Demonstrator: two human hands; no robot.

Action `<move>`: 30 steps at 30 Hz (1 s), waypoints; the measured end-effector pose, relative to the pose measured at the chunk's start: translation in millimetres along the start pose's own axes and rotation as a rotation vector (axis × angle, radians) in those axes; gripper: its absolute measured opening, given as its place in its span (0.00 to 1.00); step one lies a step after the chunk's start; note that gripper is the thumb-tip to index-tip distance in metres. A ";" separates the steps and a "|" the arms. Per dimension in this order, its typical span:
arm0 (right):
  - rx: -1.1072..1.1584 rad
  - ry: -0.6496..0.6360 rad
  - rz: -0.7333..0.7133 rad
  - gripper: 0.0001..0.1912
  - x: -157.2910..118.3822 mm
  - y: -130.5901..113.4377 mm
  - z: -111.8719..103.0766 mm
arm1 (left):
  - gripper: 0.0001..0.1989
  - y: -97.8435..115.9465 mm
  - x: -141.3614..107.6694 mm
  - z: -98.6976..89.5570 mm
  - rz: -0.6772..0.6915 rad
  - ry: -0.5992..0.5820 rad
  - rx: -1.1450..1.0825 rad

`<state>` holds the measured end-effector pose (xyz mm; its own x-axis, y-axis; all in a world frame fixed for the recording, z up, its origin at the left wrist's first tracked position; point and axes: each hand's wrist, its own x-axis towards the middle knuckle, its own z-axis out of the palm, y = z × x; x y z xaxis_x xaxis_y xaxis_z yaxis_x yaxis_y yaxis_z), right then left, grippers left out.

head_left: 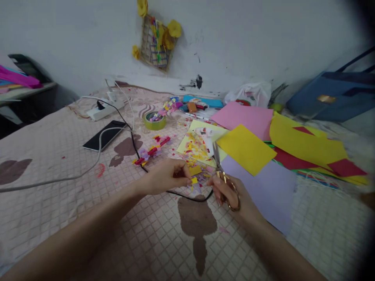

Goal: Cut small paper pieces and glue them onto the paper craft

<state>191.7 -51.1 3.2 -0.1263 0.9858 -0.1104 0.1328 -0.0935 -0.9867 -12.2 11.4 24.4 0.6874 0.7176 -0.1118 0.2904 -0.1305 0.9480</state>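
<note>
Forearms (96, 222) slant in from the lower corners over a quilted cloth (140, 242) with brown patches. At its end the left hand (164, 175) has thumb and fingers together, pinching a small yellow piece (194, 181) at the fingertips. A larger yellow strip (195, 170) lies just beyond that piece, close beside the fingers. To the right, apart from the left hand, the right hand (234, 193) is closed around the handles of the scissors (217, 154), whose blades point forward, away from the person; whether they are parted is hard to tell. Paper scraps (195, 150) lie beyond and between the hands, many on a pale sheet (183, 145). A yellow sheet (246, 150) overlaps a lilac sheet (275, 191) by the right hand. Beyond the left hand lies a flowered stick (152, 150), with a tape roll (155, 125) farther back.
</note>
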 end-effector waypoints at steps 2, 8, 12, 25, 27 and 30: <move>-0.044 -0.015 -0.005 0.19 1.3 -0.4 4.5 | 0.07 -0.4 0.6 5.0 0.001 -0.015 -0.076; -0.117 -0.038 0.015 0.14 3.0 -3.5 15.2 | 0.08 -2.6 -0.1 16.3 -0.021 -0.058 -0.122; -0.143 0.023 -0.035 0.12 2.1 -5.3 15.9 | 0.11 -1.6 0.9 20.4 -0.037 -0.003 -0.236; -0.064 0.047 -0.047 0.17 -0.5 -4.8 17.9 | 0.11 2.8 -0.4 28.4 -0.261 0.001 -0.370; -0.054 0.038 -0.054 0.20 -0.3 -3.9 17.3 | 0.12 3.7 -0.2 26.4 -0.276 -0.005 -0.400; -0.052 0.019 -0.052 0.19 0.5 -3.5 17.3 | 0.12 1.2 0.5 26.6 -0.277 -0.016 -0.428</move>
<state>174.2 -52.7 4.6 -0.1162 0.9916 -0.0562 0.1772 -0.0350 -0.9835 6.1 -6.6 17.6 0.6344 0.6743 -0.3779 0.1670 0.3577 0.9188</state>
